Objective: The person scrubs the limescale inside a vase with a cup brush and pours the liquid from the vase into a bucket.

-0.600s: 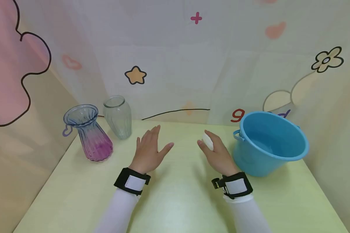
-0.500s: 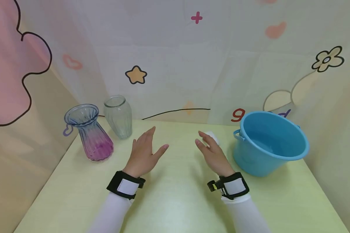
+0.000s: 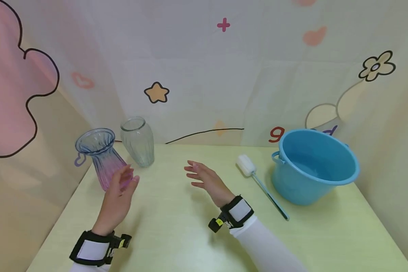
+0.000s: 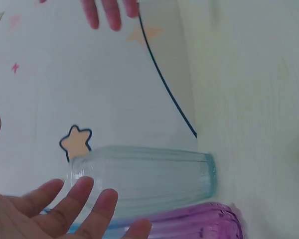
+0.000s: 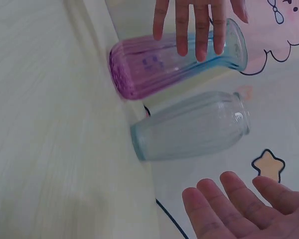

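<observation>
A ribbed glass vase (image 3: 103,162), blue at the flared rim and pink-purple below, stands at the left of the table. My left hand (image 3: 113,206) is right in front of it, fingers spread and slightly bent, overlapping its lower part in the head view. Behind it stands a clear glass vase (image 3: 137,145), also seen in the right wrist view between my hands. My right hand (image 3: 212,183) hovers over the middle of the table with loosely extended fingers and nothing in them. To its right lies a bottle brush (image 3: 247,165) with a white sponge head and a thin blue handle.
A light blue bucket (image 3: 302,190) stands at the right, close beside the brush. A printed curtain (image 3: 197,75) hangs directly behind the table (image 3: 190,234) and at both sides.
My left hand has moved left and nearer, up to the purple vase. My right hand has moved left, uncovering the brush lying on the table.
</observation>
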A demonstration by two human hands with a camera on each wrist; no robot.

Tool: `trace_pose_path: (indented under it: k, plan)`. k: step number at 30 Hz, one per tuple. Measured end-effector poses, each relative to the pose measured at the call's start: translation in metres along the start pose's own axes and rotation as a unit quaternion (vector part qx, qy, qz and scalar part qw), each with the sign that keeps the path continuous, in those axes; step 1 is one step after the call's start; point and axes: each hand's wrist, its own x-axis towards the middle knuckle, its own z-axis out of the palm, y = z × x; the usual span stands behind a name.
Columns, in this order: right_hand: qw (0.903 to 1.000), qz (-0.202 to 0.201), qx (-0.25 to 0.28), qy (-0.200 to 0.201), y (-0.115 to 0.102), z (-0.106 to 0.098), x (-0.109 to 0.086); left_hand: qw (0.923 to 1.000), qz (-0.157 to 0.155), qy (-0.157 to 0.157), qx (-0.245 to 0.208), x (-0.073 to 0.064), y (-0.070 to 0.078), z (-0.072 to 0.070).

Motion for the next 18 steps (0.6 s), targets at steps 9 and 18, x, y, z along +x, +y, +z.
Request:
trace_pose_path:
  k: [9, 18]
  plan:
    - [0.9900, 0.056, 0.125, -0.032, 0.000, 0.051, 0.040, 0.9900, -0.066, 0.097, -0.078, -0.002, -0.013, -0.035]
    - [0.9787, 0.058, 0.185, -0.068, -0.012, 0.081, 0.069, 0.9781, -0.119, 0.136, -0.103, 0.006, -0.017, -0.053]
